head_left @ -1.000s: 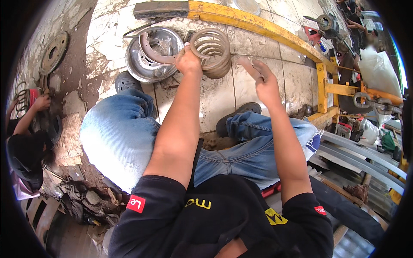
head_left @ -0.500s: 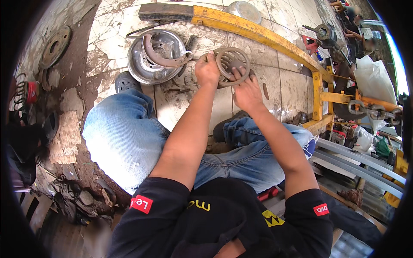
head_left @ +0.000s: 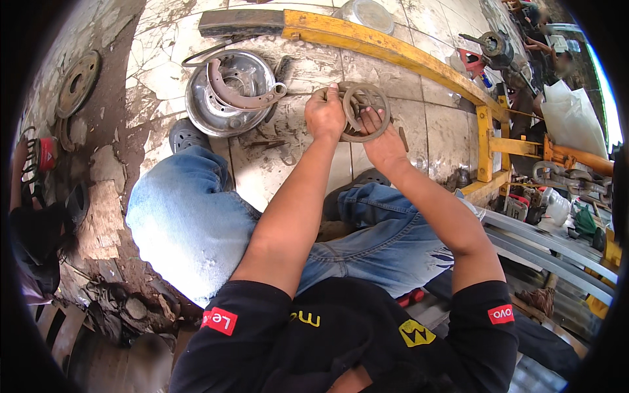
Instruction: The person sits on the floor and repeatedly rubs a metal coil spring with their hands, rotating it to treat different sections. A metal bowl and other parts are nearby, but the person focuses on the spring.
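Note:
A brown coil spring [head_left: 384, 105] is held tilted above the tiled floor, its wide end ring toward my right hand. My left hand [head_left: 325, 114] grips its left side, thumb up along the coils. The bent fingers of my right hand [head_left: 381, 139] reach over the lower part of the end ring, close together; my right thumb is hidden. Left of my hands, a metal brake backing plate [head_left: 198, 108] lies on the floor with a curved brown brake shoe [head_left: 246, 99] on top.
A yellow steel frame [head_left: 386, 49] crosses the far side and runs down the right. Near it are a round metal pan [head_left: 364, 17] and a white bag [head_left: 570, 118]. A rusty disc [head_left: 78, 84] lies far left, where another person's arm [head_left: 19, 164] reaches beside a dark coil spring [head_left: 27, 152].
My hands and the coil spring have shifted slightly right, and the spring's end ring has turned. My right fingers have drawn back to its lower edge. Another person's arm has appeared at far left.

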Demonstrator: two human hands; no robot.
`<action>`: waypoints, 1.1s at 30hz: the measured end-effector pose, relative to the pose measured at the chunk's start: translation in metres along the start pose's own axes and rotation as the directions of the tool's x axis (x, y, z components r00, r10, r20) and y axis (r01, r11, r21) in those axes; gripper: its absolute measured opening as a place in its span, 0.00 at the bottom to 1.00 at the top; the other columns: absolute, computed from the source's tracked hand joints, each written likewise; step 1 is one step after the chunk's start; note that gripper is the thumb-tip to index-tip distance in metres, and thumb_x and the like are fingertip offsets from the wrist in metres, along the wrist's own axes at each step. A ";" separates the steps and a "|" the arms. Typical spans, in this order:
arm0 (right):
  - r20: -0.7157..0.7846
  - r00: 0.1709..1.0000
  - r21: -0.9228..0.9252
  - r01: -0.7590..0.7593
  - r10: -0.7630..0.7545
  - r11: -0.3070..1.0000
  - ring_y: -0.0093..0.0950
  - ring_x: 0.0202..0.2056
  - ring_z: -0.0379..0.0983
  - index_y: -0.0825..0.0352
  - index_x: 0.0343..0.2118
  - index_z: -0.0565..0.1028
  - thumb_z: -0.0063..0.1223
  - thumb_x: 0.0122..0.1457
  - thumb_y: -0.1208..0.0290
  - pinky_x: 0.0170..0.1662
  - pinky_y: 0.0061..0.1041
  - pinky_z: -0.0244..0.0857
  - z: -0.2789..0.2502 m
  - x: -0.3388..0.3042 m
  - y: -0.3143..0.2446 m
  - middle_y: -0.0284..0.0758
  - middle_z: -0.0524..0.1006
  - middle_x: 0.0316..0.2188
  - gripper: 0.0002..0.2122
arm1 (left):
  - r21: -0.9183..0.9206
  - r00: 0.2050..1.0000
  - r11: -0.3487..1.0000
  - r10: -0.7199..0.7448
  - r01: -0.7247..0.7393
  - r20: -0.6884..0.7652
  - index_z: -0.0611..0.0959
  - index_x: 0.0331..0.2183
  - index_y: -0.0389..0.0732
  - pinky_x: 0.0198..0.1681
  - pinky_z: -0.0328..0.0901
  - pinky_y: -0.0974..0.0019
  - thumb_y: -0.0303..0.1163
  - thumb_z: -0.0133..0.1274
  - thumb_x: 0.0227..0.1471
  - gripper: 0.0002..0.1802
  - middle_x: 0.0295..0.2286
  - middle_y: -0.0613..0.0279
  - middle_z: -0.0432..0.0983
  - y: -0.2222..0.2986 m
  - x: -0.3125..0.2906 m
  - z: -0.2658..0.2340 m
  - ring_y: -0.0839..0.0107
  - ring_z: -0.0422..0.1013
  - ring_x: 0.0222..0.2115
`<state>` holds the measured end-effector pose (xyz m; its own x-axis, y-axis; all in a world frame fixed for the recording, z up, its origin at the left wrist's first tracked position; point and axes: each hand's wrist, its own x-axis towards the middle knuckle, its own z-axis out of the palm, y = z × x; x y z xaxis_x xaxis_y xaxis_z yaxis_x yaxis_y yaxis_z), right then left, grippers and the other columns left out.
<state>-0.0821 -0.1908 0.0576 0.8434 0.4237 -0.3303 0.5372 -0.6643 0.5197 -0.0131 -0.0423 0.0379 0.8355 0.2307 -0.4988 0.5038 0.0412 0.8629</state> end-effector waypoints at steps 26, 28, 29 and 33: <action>-0.128 0.970 0.371 -0.146 0.207 0.917 0.41 0.61 0.56 0.66 0.52 0.70 0.46 0.54 0.73 0.66 0.44 0.43 0.003 -0.002 -0.037 0.44 0.66 0.55 0.20 | 0.043 0.996 0.997 0.065 -0.063 -0.063 0.84 0.32 0.40 0.41 0.66 0.54 0.46 0.49 0.57 0.19 0.30 0.45 0.79 -0.009 -0.005 0.010 0.48 0.74 0.35; 0.059 0.976 0.572 -0.206 0.211 0.794 0.42 0.62 0.55 0.67 0.53 0.70 0.47 0.53 0.75 0.67 0.43 0.40 -0.021 0.005 -0.048 0.45 0.65 0.56 0.21 | 0.052 0.996 0.997 0.064 -0.061 -0.056 0.84 0.31 0.40 0.40 0.66 0.54 0.47 0.49 0.57 0.20 0.29 0.45 0.79 -0.007 -0.009 0.007 0.48 0.74 0.34; 0.047 0.977 0.617 -0.194 0.210 0.763 0.44 0.62 0.56 0.69 0.51 0.70 0.49 0.51 0.76 0.67 0.43 0.42 -0.029 0.003 -0.048 0.46 0.66 0.55 0.21 | 0.056 0.997 0.997 0.064 -0.061 -0.050 0.83 0.30 0.40 0.39 0.66 0.53 0.47 0.49 0.57 0.20 0.28 0.45 0.79 -0.005 -0.012 0.005 0.48 0.74 0.33; -0.124 0.980 0.540 -0.067 0.158 0.839 0.44 0.61 0.57 0.68 0.48 0.72 0.50 0.48 0.78 0.66 0.42 0.44 -0.006 -0.011 -0.033 0.47 0.67 0.55 0.21 | 0.068 0.999 0.997 0.042 -0.043 0.016 0.83 0.31 0.40 0.39 0.66 0.54 0.47 0.48 0.58 0.20 0.29 0.46 0.79 0.004 -0.016 0.002 0.49 0.74 0.33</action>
<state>-0.1092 -0.1704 0.0491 0.9110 0.3863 -0.1442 0.3946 -0.9182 0.0333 -0.0243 -0.0482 0.0490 0.8592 0.2164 -0.4636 0.4815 -0.0353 0.8757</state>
